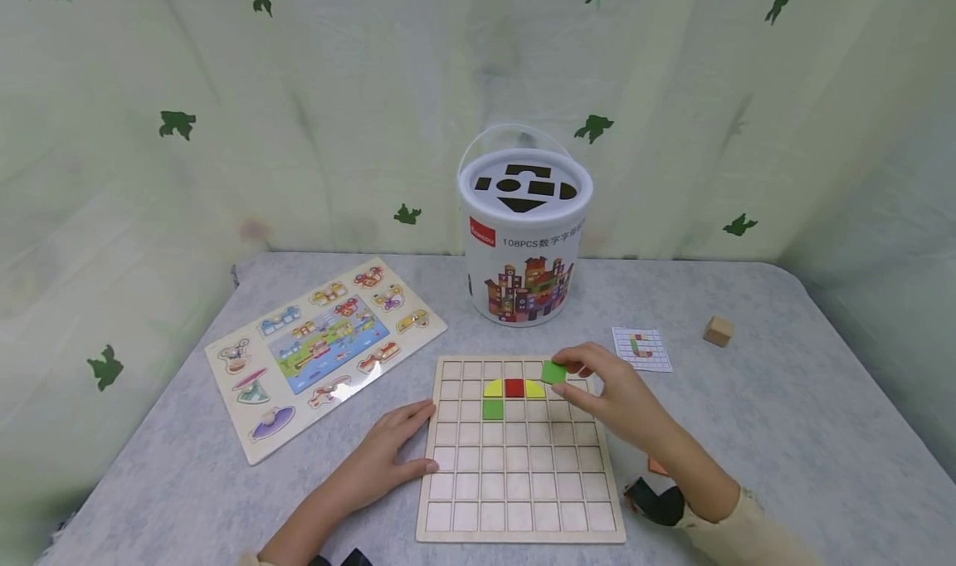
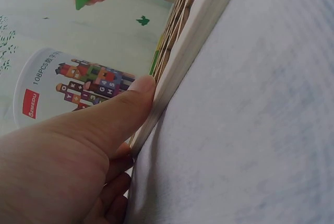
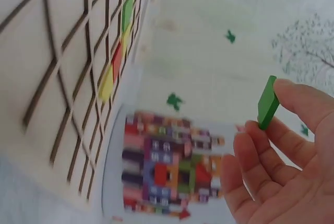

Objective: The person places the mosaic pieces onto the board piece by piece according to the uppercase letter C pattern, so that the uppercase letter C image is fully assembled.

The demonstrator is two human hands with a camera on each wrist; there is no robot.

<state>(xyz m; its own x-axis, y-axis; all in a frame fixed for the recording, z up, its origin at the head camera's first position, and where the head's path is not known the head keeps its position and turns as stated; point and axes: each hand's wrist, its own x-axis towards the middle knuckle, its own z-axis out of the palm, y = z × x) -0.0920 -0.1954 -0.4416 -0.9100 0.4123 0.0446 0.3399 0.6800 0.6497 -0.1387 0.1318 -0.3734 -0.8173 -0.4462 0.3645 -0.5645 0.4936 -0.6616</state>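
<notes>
My right hand (image 1: 608,392) pinches a green square tile (image 1: 553,373) between thumb and fingers, above the upper right of a wooden grid board (image 1: 519,487). The right wrist view shows the same green tile (image 3: 269,103) held clear of the board. On the board, a red square (image 1: 514,388) lies between two yellow rounded pieces (image 1: 494,388). Another green square (image 1: 493,409) sits below the left yellow one. My left hand (image 1: 381,450) rests against the board's left edge, its thumb (image 2: 141,85) touching the side in the left wrist view.
A small pattern card (image 1: 642,349) and a wooden cube (image 1: 719,331) lie to the right. Behind the board stands a white bucket (image 1: 523,238) with a shape-cut lid. A picture puzzle board (image 1: 261,433) lies on the left. An orange piece (image 1: 657,466) shows partly beside my right forearm.
</notes>
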